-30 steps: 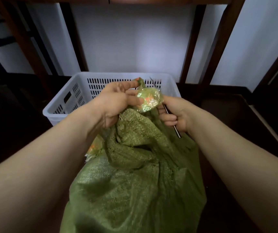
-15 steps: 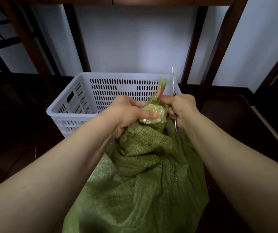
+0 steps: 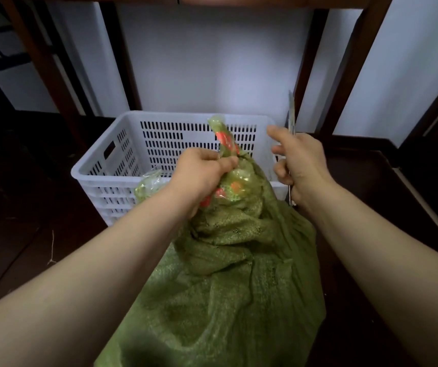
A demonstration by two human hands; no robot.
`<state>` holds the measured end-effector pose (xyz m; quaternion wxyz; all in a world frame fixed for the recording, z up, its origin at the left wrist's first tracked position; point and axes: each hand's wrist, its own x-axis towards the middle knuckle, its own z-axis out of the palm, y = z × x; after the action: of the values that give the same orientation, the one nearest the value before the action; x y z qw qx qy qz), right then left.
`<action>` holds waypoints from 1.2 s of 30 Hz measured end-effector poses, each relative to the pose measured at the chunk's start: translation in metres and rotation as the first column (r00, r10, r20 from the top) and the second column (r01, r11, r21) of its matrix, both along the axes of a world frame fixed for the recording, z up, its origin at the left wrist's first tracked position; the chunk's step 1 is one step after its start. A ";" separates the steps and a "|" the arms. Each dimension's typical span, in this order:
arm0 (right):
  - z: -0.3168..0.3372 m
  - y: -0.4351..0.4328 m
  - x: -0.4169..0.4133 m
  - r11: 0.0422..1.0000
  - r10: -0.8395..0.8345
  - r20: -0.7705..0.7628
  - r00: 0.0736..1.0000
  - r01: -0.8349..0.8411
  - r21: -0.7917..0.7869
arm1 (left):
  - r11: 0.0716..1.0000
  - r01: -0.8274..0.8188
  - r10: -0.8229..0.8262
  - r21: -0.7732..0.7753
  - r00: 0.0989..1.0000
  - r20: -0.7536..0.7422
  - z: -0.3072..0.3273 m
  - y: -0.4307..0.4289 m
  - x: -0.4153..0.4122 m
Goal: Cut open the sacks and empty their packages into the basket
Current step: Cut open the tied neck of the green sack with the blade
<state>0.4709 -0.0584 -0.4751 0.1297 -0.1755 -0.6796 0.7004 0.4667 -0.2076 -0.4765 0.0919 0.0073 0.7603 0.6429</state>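
Observation:
A green woven sack (image 3: 225, 274) lies crumpled in front of me, its mouth against the white slatted basket (image 3: 98, 173). My left hand (image 3: 199, 176) grips a clear plastic package (image 3: 228, 178) with orange and green print at the sack's mouth; its twisted top sticks up over the basket. My right hand (image 3: 297, 162) holds a thin metal blade (image 3: 291, 112) that points straight up, with thumb and forefinger spread apart from the package. Another clear package (image 3: 149, 186) lies at the basket's near rim, left of my left wrist.
Dark wooden table legs (image 3: 345, 67) stand behind the basket against a white wall. The floor is dark wood. A dark cabinet edge (image 3: 435, 128) is at the right, and dark frames (image 3: 35, 56) at the left.
My right hand has let go of the package's twisted top and moved right with the blade. The left hand has pulled the package further out of the sack. A second package now shows at the basket's rim.

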 end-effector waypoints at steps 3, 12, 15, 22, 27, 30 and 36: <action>-0.003 -0.013 0.020 0.971 0.227 -0.018 0.974 -0.225 0.083 | 0.995 -0.044 0.047 0.093 0.999 -0.028 -0.003 -0.001 -0.001; -0.035 -0.002 0.022 0.972 0.227 -0.029 0.973 -0.228 -0.061 | 0.997 0.060 -0.058 0.051 0.997 -0.041 -0.006 -0.012 -0.008; -0.034 -0.001 0.021 0.956 0.257 -0.029 0.966 -0.259 -0.139 | 0.971 0.235 -0.224 0.038 0.955 -0.194 -0.010 -0.014 -0.003; -0.012 0.023 0.027 0.957 0.252 0.063 0.966 -0.258 0.133 | 0.967 0.255 -0.253 -0.009 0.957 -0.144 -0.011 -0.014 -0.011; 0.016 0.046 0.044 0.807 0.308 0.112 0.945 -0.322 0.495 | 0.970 0.232 -0.223 0.067 0.967 -0.122 -0.010 -0.004 -0.014; 0.037 0.053 0.052 0.527 0.295 0.201 0.934 -0.334 0.781 | 0.968 0.244 -0.235 0.065 0.965 -0.116 -0.008 0.002 -0.012; 0.067 0.037 0.052 -0.274 0.183 0.280 0.942 -0.224 0.935 | 0.970 0.242 -0.242 -0.022 0.961 -0.137 -0.004 0.010 -0.010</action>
<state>0.5231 -0.0215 -0.4086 0.0875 0.1011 -0.9871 -0.0883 0.4567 -0.1978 -0.4808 0.1169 0.1444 0.7600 0.6228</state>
